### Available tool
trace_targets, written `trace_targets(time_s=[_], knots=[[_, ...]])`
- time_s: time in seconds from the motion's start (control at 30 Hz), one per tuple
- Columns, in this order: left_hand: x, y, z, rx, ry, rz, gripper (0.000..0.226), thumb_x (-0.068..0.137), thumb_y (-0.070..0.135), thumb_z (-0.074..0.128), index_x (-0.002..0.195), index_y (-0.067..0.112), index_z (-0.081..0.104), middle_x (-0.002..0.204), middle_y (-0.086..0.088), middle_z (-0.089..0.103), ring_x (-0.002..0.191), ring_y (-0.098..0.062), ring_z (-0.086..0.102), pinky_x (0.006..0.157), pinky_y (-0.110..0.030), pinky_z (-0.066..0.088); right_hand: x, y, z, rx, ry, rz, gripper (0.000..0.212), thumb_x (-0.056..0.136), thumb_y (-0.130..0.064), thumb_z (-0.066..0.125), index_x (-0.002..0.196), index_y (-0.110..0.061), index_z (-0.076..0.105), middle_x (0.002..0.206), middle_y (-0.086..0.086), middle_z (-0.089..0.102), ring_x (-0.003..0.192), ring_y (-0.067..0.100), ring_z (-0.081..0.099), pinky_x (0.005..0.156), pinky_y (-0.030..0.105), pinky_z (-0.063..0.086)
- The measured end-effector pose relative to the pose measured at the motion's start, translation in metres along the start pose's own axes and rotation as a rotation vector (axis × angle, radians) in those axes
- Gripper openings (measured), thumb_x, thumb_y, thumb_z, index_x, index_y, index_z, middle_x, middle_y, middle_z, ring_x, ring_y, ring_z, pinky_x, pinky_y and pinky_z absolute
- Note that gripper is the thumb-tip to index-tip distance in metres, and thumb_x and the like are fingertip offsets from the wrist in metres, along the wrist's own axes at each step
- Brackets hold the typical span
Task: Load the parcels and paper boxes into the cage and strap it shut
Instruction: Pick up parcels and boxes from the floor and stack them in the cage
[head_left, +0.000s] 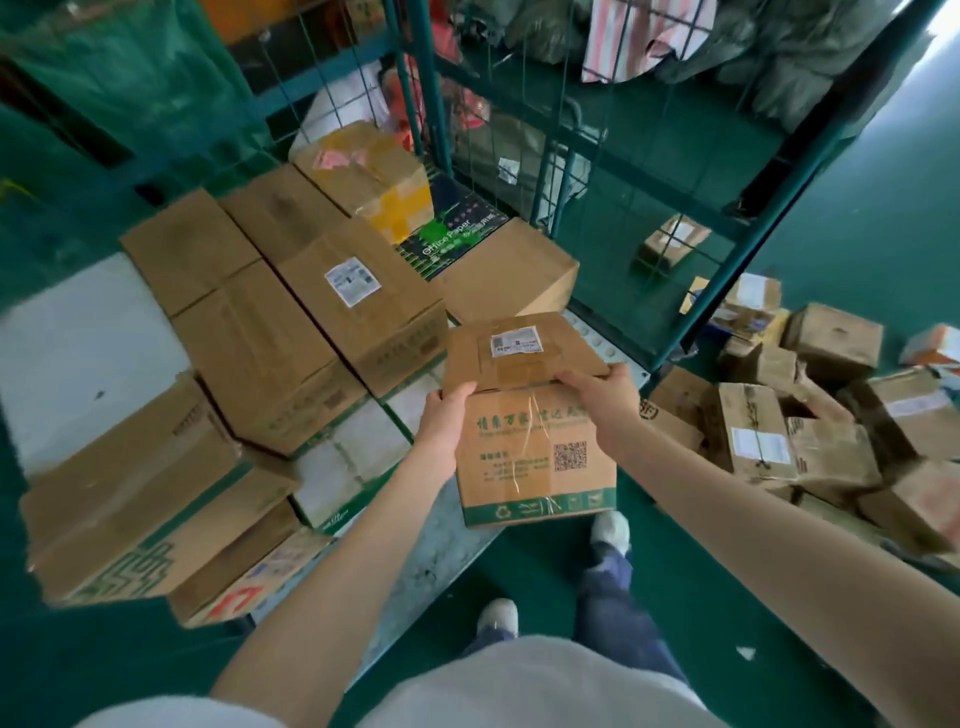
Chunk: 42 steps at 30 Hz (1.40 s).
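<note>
I hold a brown cardboard parcel (530, 410) with green print, a QR code and a white label over the front edge of the cage floor (431, 545). My left hand (444, 415) grips its left top edge and my right hand (605, 395) grips its right top edge. The green wire cage (566, 171) stands open toward me. Inside it lie several cardboard boxes (291, 322), a yellow-taped parcel (374, 176) and a dark Office Paper box (452, 234).
A heap of small parcels (810, 415) lies on the green floor to the right of the cage. Green and striped sacks (675, 47) sit behind the mesh. My feet (608, 530) stand just in front of the cage floor.
</note>
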<state>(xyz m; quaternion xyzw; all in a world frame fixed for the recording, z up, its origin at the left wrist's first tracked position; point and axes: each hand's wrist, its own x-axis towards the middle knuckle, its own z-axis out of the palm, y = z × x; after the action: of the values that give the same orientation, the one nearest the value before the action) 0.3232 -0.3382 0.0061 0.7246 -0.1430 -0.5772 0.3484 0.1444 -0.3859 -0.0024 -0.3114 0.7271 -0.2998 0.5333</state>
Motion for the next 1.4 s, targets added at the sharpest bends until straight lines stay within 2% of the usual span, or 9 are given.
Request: trace_targets(time_s=[0.1, 0.3, 0.5, 0.63, 0.73, 0.9, 1.07, 1.23, 1.4], knots=[[0.02, 0.024, 0.03, -0.016, 0.025, -0.011, 0.049, 0.096, 0.044, 0.054, 0.134, 0.014, 0.047, 0.104, -0.009, 0.068, 0.083, -0.017, 0.065, 0.06, -0.028, 0.04, 0.041, -0.021, -0.008, -0.019, -0.024, 0.025, 0.059, 0.072, -0.039, 0.082, 0.112, -0.016, 0.044, 0.105, 0.008, 0.062, 0.095, 0.027, 0.064, 0.082, 0.044, 0.057], [0.048, 0.059, 0.094, -0.101, 0.119, -0.043, 0.041, 0.096, 0.041, 0.055, 0.128, 0.014, 0.053, 0.107, -0.011, 0.069, 0.083, -0.018, 0.065, 0.059, -0.028, 0.042, 0.114, -0.075, -0.035, -0.159, -0.097, -0.012, 0.056, 0.079, -0.033, 0.078, 0.117, -0.012, 0.043, 0.103, 0.007, 0.058, 0.1, 0.027, 0.06, 0.085, 0.042, 0.054], [0.062, 0.094, 0.136, -0.218, 0.162, -0.064, 0.03, 0.097, 0.038, 0.055, 0.116, 0.015, 0.056, 0.1, -0.008, 0.068, 0.085, -0.019, 0.063, 0.065, -0.031, 0.042, 0.169, -0.128, -0.043, -0.302, -0.166, -0.066, 0.076, 0.068, -0.044, 0.078, 0.128, -0.014, 0.043, 0.12, 0.009, 0.055, 0.11, 0.031, 0.056, 0.095, 0.052, 0.05], [0.078, 0.116, 0.144, -0.262, 0.168, -0.075, 0.02, 0.099, 0.03, 0.05, 0.107, 0.012, 0.055, 0.082, -0.004, 0.06, 0.073, -0.015, 0.055, 0.066, -0.029, 0.042, 0.19, -0.153, -0.036, -0.315, -0.217, -0.098, 0.072, 0.073, -0.038, 0.08, 0.13, -0.015, 0.043, 0.119, 0.007, 0.057, 0.109, 0.028, 0.058, 0.095, 0.048, 0.051], [0.091, 0.131, 0.141, -0.279, 0.178, -0.083, 0.029, 0.096, 0.031, 0.05, 0.117, 0.011, 0.052, 0.086, -0.005, 0.057, 0.076, -0.016, 0.053, 0.068, -0.03, 0.041, 0.209, -0.169, -0.021, -0.305, -0.264, -0.107, 0.074, 0.077, -0.032, 0.081, 0.137, -0.014, 0.041, 0.122, 0.007, 0.057, 0.11, 0.027, 0.058, 0.097, 0.046, 0.051], [0.121, 0.16, 0.126, -0.306, 0.189, -0.07, 0.013, 0.094, 0.023, 0.049, 0.102, 0.013, 0.045, 0.078, -0.001, 0.05, 0.071, -0.014, 0.047, 0.067, -0.03, 0.038, 0.235, -0.194, 0.012, -0.296, -0.304, -0.136, 0.077, 0.079, -0.03, 0.081, 0.141, -0.011, 0.038, 0.126, 0.009, 0.052, 0.112, 0.027, 0.056, 0.096, 0.043, 0.05], [0.159, 0.181, 0.109, -0.301, 0.197, -0.071, 0.023, 0.09, 0.025, 0.053, 0.109, 0.014, 0.049, 0.088, -0.004, 0.055, 0.08, -0.016, 0.052, 0.071, -0.033, 0.039, 0.257, -0.213, 0.045, -0.266, -0.31, -0.119, 0.076, 0.079, -0.024, 0.081, 0.14, -0.011, 0.039, 0.123, 0.009, 0.054, 0.113, 0.028, 0.056, 0.098, 0.044, 0.049], [0.189, 0.198, 0.095, -0.319, 0.21, -0.074, 0.031, 0.088, 0.018, 0.054, 0.118, 0.013, 0.055, 0.101, -0.006, 0.06, 0.092, -0.02, 0.056, 0.086, -0.038, 0.044, 0.277, -0.23, 0.068, -0.188, -0.338, -0.043, 0.071, 0.082, -0.006, 0.077, 0.139, -0.007, 0.035, 0.115, 0.008, 0.052, 0.103, 0.025, 0.053, 0.084, 0.035, 0.044], [0.21, 0.204, 0.082, -0.378, 0.212, -0.063, 0.038, 0.092, 0.003, 0.048, 0.114, 0.033, 0.057, 0.116, -0.001, 0.065, 0.108, -0.022, 0.059, 0.1, -0.045, 0.047, 0.303, -0.236, 0.097, -0.235, -0.412, 0.032, 0.056, 0.081, 0.006, 0.068, 0.122, -0.015, 0.036, 0.1, 0.004, 0.051, 0.113, 0.036, 0.057, 0.096, 0.054, 0.05]])
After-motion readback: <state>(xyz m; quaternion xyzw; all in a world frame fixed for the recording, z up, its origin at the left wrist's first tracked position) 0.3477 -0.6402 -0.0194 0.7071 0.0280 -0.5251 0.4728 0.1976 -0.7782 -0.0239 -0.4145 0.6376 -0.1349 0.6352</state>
